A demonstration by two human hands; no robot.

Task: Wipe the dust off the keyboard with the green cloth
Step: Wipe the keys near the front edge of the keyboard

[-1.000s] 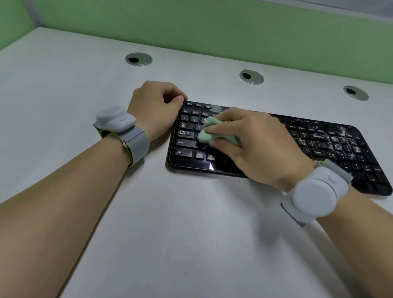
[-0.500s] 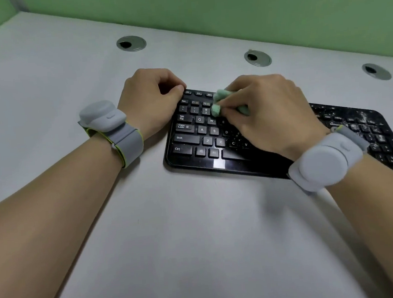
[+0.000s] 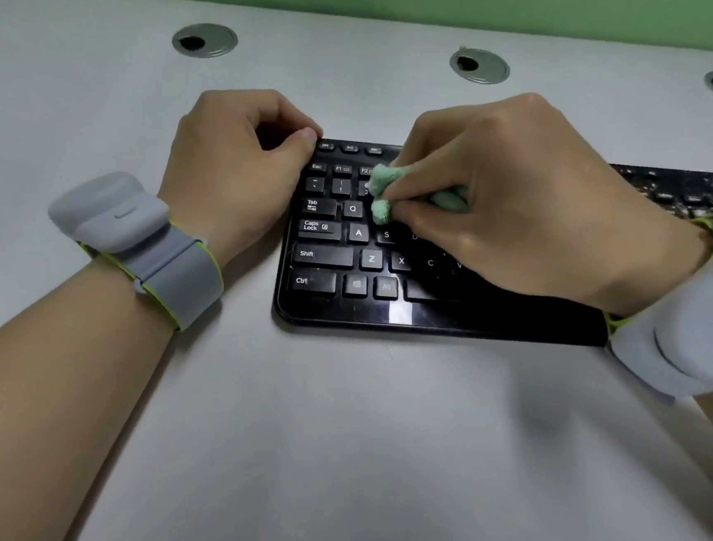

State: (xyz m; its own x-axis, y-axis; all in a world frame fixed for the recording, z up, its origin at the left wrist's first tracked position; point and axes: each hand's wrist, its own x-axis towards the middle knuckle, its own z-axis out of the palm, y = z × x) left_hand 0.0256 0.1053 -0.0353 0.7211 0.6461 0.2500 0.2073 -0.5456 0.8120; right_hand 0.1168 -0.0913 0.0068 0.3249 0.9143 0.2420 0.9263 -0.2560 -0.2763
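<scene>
Now green cloth (image 3: 387, 194) bunched between right-hand fingers (image 3: 435, 203), on keyboard (image 3: 327, 255).

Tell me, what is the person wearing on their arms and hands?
No sleeves or gloves show. Each wrist carries a pale grey, rounded plastic pod on a grey strap edged in yellow-green: one by the left hand at, one by the right hand at. No cables or readable markings show.

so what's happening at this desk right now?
A person is wiping a black computer keyboard. The right hand pinches a small bunched green cloth against the upper-left keys, near Q and 2. The left hand, curled, braces the keyboard's top-left corner. The visible left keys look clean; white dust still speckles the far right end.
</scene>
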